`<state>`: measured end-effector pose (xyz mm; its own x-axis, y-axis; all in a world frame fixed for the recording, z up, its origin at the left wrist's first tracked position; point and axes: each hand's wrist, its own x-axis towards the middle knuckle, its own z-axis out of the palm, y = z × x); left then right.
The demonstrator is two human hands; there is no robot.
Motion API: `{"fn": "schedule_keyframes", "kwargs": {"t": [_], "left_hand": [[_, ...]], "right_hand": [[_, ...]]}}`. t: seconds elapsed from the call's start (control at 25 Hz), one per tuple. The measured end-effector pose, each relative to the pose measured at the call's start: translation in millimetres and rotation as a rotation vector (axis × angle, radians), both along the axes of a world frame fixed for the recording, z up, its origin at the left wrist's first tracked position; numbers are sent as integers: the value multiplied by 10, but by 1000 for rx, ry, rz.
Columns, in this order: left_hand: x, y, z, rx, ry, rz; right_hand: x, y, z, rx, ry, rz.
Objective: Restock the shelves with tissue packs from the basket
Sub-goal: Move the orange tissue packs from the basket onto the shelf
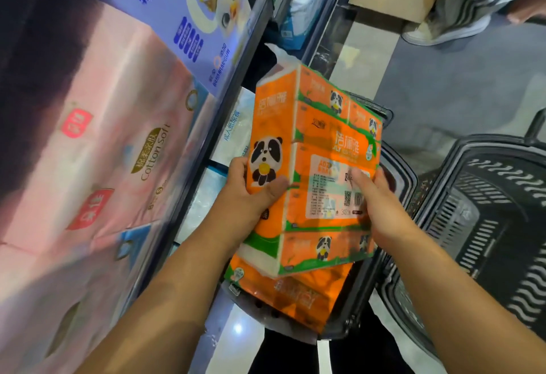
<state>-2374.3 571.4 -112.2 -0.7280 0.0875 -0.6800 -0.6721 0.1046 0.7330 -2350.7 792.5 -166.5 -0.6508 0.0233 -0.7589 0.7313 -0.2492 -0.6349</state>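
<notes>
My left hand (251,187) and right hand (384,208) held the orange tissue pack (319,143) at frame centre, fingers (362,180) curled round its sides, above the basket (339,333). I judged this the lifting step; next it needed swinging left onto the shelf (201,166).

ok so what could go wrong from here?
1. The left hand and right hand grip the orange tissue pack by its sides, nothing underneath; slick wrap could slip, dropping it into the basket.
2. The pink packs fill the shelf in view; forcing it in might dislodge them.
</notes>
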Motion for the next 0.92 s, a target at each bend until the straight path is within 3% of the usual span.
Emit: {"fn": "schedule_keyframes", "kwargs": {"t": [0.12, 0.24, 0.36, 0.44, 0.52, 0.64, 0.76, 0.92], "left_hand": [[61, 134, -52, -10, -25, 18], [56, 373, -18, 22, 21, -9], [102, 658, 6, 29, 45, -91], [141, 829, -35, 68, 14, -81], [153, 964, -116, 74, -4, -73], [108, 1099, -253, -29, 19, -104], [63, 1217, -460, -57, -66, -110], [74, 1341, -684, -89, -268, -104]], "right_hand": [[113, -84, 87, -108, -42, 70], [118, -87, 428, -82, 97, 128], [73, 95, 855, 94, 185, 114], [45, 272, 941, 338, 221, 239], [49, 421, 947, 582, 147, 416], [97, 483, 930, 786, -19, 545], [142, 535, 859, 857, -23, 551], [149, 780, 766, 804, -30, 464]]}}
